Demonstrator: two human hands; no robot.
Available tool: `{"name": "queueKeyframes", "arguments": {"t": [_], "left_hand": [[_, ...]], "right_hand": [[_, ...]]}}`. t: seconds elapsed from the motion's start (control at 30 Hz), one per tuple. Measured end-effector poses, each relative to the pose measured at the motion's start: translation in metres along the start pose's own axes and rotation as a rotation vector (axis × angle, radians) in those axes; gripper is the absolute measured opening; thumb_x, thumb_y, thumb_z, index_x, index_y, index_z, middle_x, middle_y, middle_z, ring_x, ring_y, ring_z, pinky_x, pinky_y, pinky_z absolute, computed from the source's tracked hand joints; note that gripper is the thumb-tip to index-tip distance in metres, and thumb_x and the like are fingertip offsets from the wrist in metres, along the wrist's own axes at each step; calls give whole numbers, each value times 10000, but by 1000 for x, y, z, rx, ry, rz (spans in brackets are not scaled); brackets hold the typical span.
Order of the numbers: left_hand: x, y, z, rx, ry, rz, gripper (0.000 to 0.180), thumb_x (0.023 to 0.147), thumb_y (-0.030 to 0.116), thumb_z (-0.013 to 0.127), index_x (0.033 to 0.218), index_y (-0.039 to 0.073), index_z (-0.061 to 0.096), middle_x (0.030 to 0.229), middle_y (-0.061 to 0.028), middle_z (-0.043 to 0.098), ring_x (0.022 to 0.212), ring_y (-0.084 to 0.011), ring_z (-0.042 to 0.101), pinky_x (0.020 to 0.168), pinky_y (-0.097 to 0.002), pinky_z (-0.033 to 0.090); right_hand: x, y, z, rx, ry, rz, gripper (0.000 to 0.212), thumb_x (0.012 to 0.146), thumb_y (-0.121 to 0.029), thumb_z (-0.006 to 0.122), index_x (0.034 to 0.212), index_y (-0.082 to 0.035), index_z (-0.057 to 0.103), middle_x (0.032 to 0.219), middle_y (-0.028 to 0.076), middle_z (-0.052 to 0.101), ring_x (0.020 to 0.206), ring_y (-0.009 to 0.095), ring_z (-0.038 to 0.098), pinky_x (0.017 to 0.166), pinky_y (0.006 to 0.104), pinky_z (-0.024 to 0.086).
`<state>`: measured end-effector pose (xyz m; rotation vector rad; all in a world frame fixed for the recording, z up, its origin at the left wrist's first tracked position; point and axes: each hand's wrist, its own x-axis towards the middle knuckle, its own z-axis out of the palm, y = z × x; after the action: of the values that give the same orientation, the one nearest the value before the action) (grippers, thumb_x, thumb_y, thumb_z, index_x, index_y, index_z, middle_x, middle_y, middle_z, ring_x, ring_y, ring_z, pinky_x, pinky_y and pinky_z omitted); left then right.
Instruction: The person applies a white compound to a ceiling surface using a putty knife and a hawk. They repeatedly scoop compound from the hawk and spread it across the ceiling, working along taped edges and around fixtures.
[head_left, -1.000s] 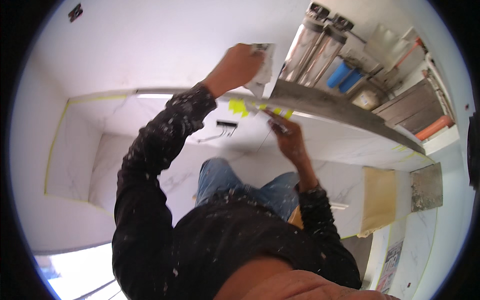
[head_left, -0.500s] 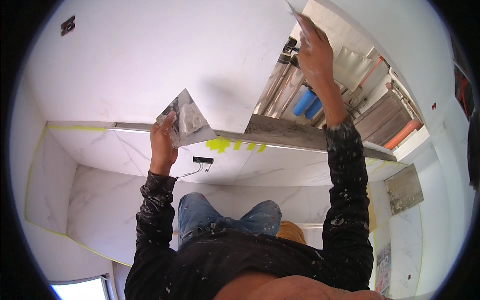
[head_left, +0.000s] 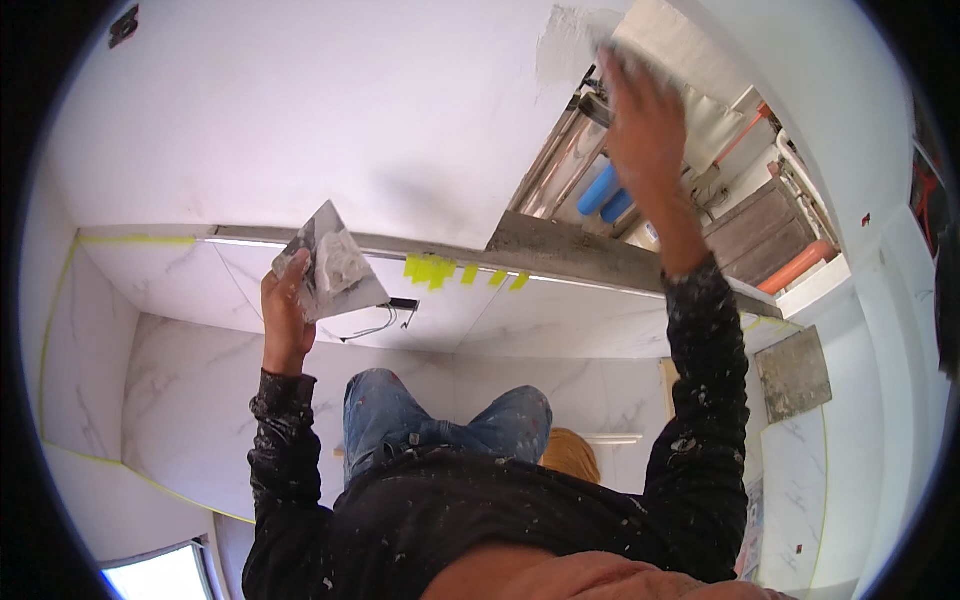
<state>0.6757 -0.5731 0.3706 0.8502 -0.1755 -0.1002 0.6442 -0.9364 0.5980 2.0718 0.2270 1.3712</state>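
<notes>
While a dark box (head_left: pixel 123 27) is seen set in the white wall (head_left: pixel 300 120) at upper left, the marbled panels (head_left: pixel 195 283) below are edged with yellow tape (head_left: pixel 140 240), and a bright window (head_left: pixel 160 578) is shown at the lower corner. By the left hand (head_left: pixel 285 310) a flat metal plate (head_left: pixel 325 222) is pinched at its near left edge, the thumb laid over its upper face. The plate is held tilted in front of the wall's lower edge, and a lump of pale putty (head_left: pixel 343 262) is borne on its middle. Just right of it, wires (head_left: pixel 375 328) are seen hanging from a dark slot (head_left: pixel 403 304), and yellow strips (head_left: pixel 430 271) are stuck along the panels' top, under a grey ledge (head_left: pixel 560 245). Higher up, a greyish patch (head_left: pixel 563 45) is spread on the wall beside an opening (head_left: pixel 662 30), where blue cylinders (head_left: pixel 598 190) are partly covered by the right arm. At the patch's right, a blurred tool (head_left: pixel 606 45) is held by the right hand (head_left: pixel 645 115), its fingers stretched long; how firmly it is gripped cannot be told. Farther right, an orange pipe (head_left: pixel 800 266) is seen, and a grey tile (head_left: pixel 793 375) is placed below.
</notes>
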Motion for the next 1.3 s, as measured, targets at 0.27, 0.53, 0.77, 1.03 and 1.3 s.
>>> {"name": "queueKeyframes", "arguments": {"t": [0.27, 0.53, 0.77, 1.03, 1.3], "left_hand": [[3, -36, 16, -29, -43, -129, 260, 904, 143, 539, 1083, -42, 572, 1019, -96, 638, 901, -184, 636, 809, -307, 515], [-10, -36, -9, 11, 60, -110, 285, 894, 164, 568, 1081, -51, 567, 971, -96, 637, 864, -182, 646, 760, -305, 534], [-24, -21, -20, 29, 104, -70, 296, 887, 161, 570, 1095, -50, 568, 997, -101, 639, 882, -190, 643, 778, -318, 531], [-23, -39, -8, 3, 63, -133, 266, 904, 150, 550, 1080, -48, 577, 990, -97, 648, 860, -190, 649, 761, -313, 535], [-30, -35, -17, -9, 145, -84, 284, 896, 143, 555, 1102, -51, 570, 988, -103, 642, 873, -192, 647, 774, -313, 533]], "right_hand": [[17, -35, 32, 105, -49, -154, 585, 716, -118, 660, 1281, -150, 508, 1209, 84, 560, 979, 310, 564, 872, 456, 440], [-129, -113, 50, 206, -319, -246, 406, 858, -180, 506, 1258, -108, 525, 1277, 89, 518, 1168, 326, 475, 992, 476, 371], [-67, -46, 11, 132, -159, -366, 505, 836, -187, 569, 1332, -190, 476, 1359, 61, 459, 1220, 297, 438, 1039, 450, 347], [-63, 11, 78, -32, -97, -582, 568, 862, -198, 541, 1405, -209, 377, 1478, -9, 313, 1353, 234, 290, 1133, 456, 231], [-92, 4, 31, 22, -84, -247, 529, 853, -146, 546, 1370, -176, 436, 1409, 41, 418, 1329, 256, 330, 1102, 496, 243]]}}
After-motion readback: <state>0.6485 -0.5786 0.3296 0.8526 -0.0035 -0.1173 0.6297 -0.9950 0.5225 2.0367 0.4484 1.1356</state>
